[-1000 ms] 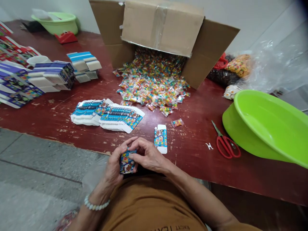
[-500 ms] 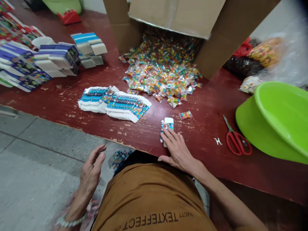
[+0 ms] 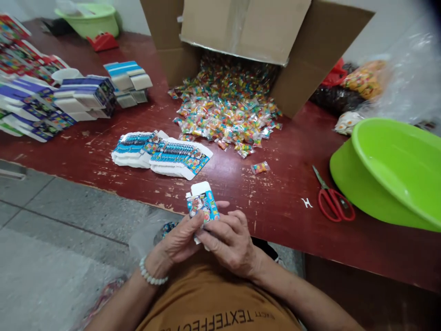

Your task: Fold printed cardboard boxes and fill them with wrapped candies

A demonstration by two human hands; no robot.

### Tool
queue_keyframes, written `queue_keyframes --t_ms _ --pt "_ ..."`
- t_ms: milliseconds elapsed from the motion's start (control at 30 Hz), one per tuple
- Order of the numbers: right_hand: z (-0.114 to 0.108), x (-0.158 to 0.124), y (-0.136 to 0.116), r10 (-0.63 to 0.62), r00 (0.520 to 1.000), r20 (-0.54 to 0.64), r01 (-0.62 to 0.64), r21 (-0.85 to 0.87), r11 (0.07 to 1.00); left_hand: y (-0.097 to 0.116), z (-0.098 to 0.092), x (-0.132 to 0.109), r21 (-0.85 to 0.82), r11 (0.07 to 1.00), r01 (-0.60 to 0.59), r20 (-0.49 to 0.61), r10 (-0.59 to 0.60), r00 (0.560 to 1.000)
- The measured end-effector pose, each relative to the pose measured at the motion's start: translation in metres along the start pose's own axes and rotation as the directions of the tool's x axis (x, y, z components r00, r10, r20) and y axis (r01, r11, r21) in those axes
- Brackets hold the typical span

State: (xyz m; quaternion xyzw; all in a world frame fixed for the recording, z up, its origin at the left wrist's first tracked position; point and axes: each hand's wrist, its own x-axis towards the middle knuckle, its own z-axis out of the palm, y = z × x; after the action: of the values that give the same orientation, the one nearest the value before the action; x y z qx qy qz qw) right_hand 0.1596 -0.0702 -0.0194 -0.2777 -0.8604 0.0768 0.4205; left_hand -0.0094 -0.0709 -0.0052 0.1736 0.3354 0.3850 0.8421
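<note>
L hand & R hand both clamped on a small printed card box: grip closed from either side, wrapped round its lower half, w/ the white top flap sticking up. Box is held just over the front edge of the surface, a worn dark-red painted table w/ chipped spots, close to the person's brown T-shirt. Beaded bracelet on L wrist. Straight ahead of the hands: 2 overlapping stacks of flat printed box blanks, blue & white, lying on the surface. Beyond them a big heap of small candy pkts spills from a tipped cardboard carton, flaps open. One loose candy pkt lies apart from the heap, nearer the hands. To the R: red-handled scissors on the surface, just beside a tilted green plastic basin; small white card scrap near the scissors. Far R, clear plastic bag w/ more pkts behind the carton. To the L: piles of folded printed boxes, blue-white stack next to them. Far back, another green basin & a red object.
</note>
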Motion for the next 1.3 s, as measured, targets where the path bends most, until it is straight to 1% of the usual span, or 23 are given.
queue_keyframes --t_ms 33,100,167,200,267,300,333,367,400,467,500,533,567,633,733,800,900,1000,1067,1167,1233,1300 --pt "0.0 0.003 -0.002 0.008 1.0 0.015 -0.008 0.037 0.999 0.002 -0.001 -0.001 0.018 1.0 -0.016 -0.018 0.016 1.0" --pt "-0.001 0.01 -0.003 0.038 0.999 0.028 -0.042 0.183 0.982 0.005 -0.005 -0.004 0.073 0.995 -0.066 -0.094 0.073 0.993" --pt "-0.006 0.02 -0.002 0.108 0.994 0.003 -0.103 0.334 0.937 0.007 -0.011 -0.008 0.147 0.983 -0.112 -0.191 0.139 0.972" --pt "-0.008 0.026 -0.001 0.156 0.988 -0.017 -0.139 0.376 0.916 0.007 -0.014 -0.008 0.194 0.972 -0.134 -0.231 0.178 0.956" --pt "-0.012 0.039 0.001 0.248 0.967 -0.051 -0.209 0.389 0.897 0.009 -0.02 -0.009 0.293 0.942 -0.166 -0.279 0.25 0.927" --pt "-0.013 0.046 0.003 0.267 0.962 -0.054 -0.229 0.375 0.898 0.01 -0.024 -0.008 0.346 0.922 -0.172 -0.283 0.278 0.918" --pt "-0.014 0.052 0.005 0.267 0.963 -0.048 -0.232 0.36 0.903 0.012 -0.027 -0.008 0.397 0.901 -0.173 -0.272 0.296 0.916" --pt "-0.014 0.057 0.008 0.248 0.968 -0.043 -0.218 0.351 0.911 0.015 -0.03 -0.007 0.447 0.879 -0.169 -0.241 0.3 0.923" --pt "-0.013 0.061 0.01 0.224 0.974 -0.033 -0.199 0.342 0.918 0.018 -0.033 -0.007 0.492 0.854 -0.166 -0.185 0.289 0.939" --pt "-0.012 0.067 0.015 0.176 0.984 -0.011 -0.164 0.31 0.936 0.025 -0.037 -0.006 0.57 0.804 -0.169 -0.034 0.229 0.973" --pt "-0.011 0.069 0.017 0.155 0.988 0.002 -0.149 0.289 0.946 0.028 -0.038 -0.006 0.597 0.783 -0.172 0.033 0.19 0.981" --pt "-0.011 0.07 0.02 0.138 0.99 0.022 -0.139 0.268 0.953 0.031 -0.037 -0.006 0.618 0.767 -0.169 0.077 0.155 0.985" --pt "-0.011 0.071 0.021 0.13 0.99 0.054 -0.14 0.248 0.959 0.032 -0.035 -0.006 0.632 0.757 -0.163 0.095 0.133 0.987" --pt "-0.013 0.074 0.025 0.141 0.979 0.147 -0.172 0.228 0.958 0.033 -0.029 -0.006 0.646 0.749 -0.144 0.071 0.129 0.989" --pt "-0.018 0.078 0.029 0.203 0.933 0.297 -0.28 0.245 0.928 0.03 -0.02 -0.004 0.681 0.72 -0.132 0.026 0.157 0.987" --pt "-0.023 0.081 0.032 0.218 0.902 0.372 -0.325 0.256 0.91 0.028 -0.019 -0.002 0.714 0.691 -0.113 0.019 0.142 0.99" --pt "-0.028 0.083 0.037 0.187 0.872 0.453 -0.343 0.293 0.892 0.027 -0.021 -0.001 0.773 0.633 -0.053 0.005 0.077 0.997" --pt "-0.034 0.084 0.04 0.136 0.837 0.53 -0.372 0.369 0.851 0.03 -0.021 -0.002 0.799 0.599 -0.048 0.023 0.05 0.998" --pt "-0.038 0.085 0.041 0.128 0.793 0.596 -0.413 0.37 0.832 0.031 -0.017 -0.002 0.776 0.628 -0.056 0.044 0.034 0.998" --pt "-0.042 0.087 0.041 0.138 0.729 0.671 -0.469 0.342 0.814 0.03 -0.008 -0.002 0.723 0.691 -0.021 0.044 -0.016 0.999" --pt "-0.043 0.087 0.041 0.122 0.7 0.704 -0.503 0.365 0.783 0.027 -0.003 -0.001 0.703 0.711 0.007 0.038 -0.047 0.998" --pt "-0.042 0.086 0.042 0.101 0.686 0.721 -0.535 0.405 0.742 0.024 0.001 0.0 0.697 0.716 0.023 0.02 -0.053 0.998"
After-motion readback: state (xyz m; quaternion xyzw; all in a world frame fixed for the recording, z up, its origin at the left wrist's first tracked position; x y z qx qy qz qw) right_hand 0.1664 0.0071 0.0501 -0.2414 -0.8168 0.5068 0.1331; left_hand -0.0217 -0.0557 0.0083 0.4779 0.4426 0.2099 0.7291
